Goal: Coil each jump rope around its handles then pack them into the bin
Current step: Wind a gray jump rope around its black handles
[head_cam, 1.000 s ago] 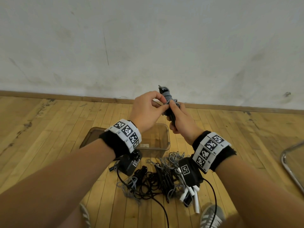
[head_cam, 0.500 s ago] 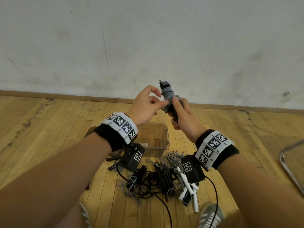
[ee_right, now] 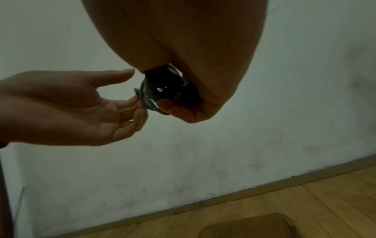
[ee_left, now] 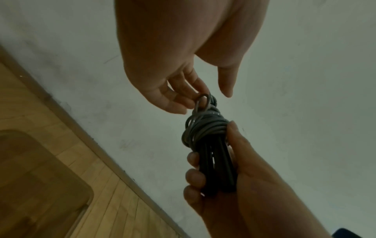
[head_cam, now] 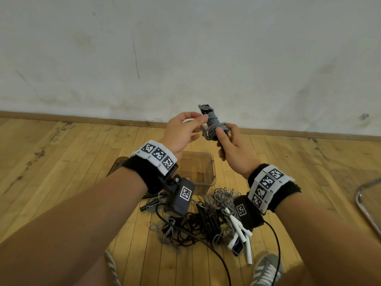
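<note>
Right hand (head_cam: pixel 233 149) clamps my grey coiled rope (head_cam: pixel 214 125) by its black handles (ee_left: pixel 217 169). Left hand (head_cam: pixel 181 133), fingers loosely spread, touches a loop beside the coil. Below both wrists: clear bin (head_cam: pixel 204 174), tangled ropes (head_cam: pixel 206 219), nothing between.

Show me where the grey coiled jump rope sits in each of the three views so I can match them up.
Head: grey coiled jump rope centre, above the bin, gripped by the right hand.
Left wrist: right of centre, right hand below it.
Right wrist: upper centre, mostly hidden by the palm.
Shared landmark: left hand fingertips at the rope's loose loop.
</note>
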Available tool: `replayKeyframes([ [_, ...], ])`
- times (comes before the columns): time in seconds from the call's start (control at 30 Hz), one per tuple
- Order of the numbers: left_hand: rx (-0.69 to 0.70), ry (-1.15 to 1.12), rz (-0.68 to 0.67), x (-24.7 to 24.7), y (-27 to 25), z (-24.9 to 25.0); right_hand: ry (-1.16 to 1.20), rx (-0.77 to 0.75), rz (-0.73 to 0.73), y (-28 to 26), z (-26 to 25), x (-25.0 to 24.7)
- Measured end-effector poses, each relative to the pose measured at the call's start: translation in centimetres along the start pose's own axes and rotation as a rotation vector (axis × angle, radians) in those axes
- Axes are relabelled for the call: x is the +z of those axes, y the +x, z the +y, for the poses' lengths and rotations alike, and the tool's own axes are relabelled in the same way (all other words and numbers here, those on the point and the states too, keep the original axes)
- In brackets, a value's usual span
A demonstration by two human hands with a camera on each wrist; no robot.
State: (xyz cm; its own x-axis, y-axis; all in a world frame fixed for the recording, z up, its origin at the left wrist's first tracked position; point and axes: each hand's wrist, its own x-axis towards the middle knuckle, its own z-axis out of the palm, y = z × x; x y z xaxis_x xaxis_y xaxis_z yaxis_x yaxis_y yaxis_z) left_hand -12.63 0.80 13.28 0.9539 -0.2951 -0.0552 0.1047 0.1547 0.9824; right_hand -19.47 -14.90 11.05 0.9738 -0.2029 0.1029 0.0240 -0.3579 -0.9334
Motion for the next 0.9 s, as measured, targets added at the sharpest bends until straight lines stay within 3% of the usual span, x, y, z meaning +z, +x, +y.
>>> replayKeyframes([
  [0.2, 0.008, 0.083, -0.065, -0.7, -1.4, -0.5, 0.107, 0.008, -0.041, -0.1, -1.5, 1.9],
  [0.3, 0.036, 0.133, -0.020, -2.8, -1.5, -0.6, 0.053, 0.026, -0.101, 0.6, -1.2, 2.9],
  [0.47, -0.035, 0.225, 0.058, -6.9, -0.7, -2.7, -0.045, -0.029, -0.079, 1.9, 0.5, 6.5],
  [0.9, -0.355, 0.589, 0.195, -18.2, -0.5, -19.7, -0.185, 0.320, -0.406, 2.2, 14.9, 21.4],
])
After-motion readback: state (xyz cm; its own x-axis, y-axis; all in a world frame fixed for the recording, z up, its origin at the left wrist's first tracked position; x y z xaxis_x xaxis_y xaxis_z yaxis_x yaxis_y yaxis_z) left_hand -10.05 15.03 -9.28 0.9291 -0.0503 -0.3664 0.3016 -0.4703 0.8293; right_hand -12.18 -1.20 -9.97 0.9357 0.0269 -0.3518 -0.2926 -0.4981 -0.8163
